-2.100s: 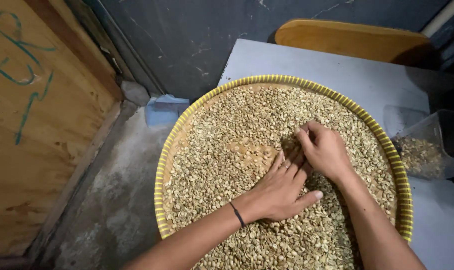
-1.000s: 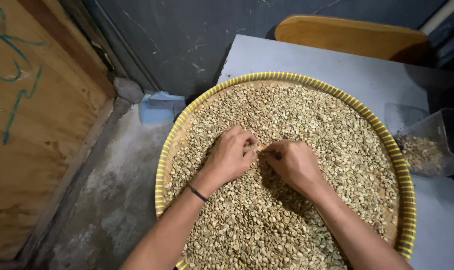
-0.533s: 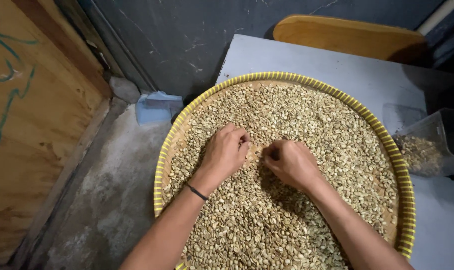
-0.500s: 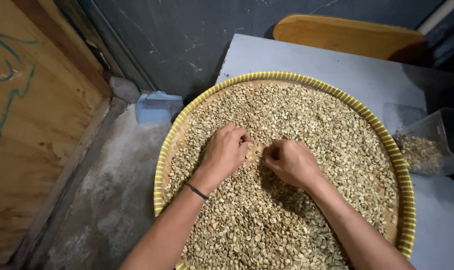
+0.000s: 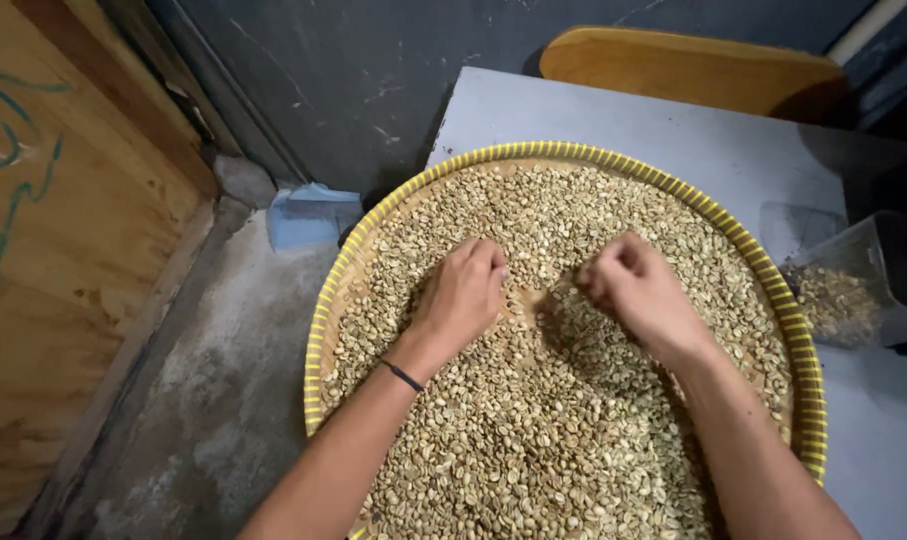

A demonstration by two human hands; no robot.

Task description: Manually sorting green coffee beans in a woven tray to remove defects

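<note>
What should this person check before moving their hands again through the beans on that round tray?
1. Tray rests on the table: the woven tray overhangs the grey table on its left side. Not ok.
2. Beans inside the rim: the pale beans all lie within it. Ok.
3. Left hand placement: resting on the beans, fingers curled. Ok.
4. Right hand grip: fingers pinched together above the beans; whether a bean is held, cannot tell.
5. Clear container within reach: beside the tray's right edge, some beans inside. Ok.
</note>
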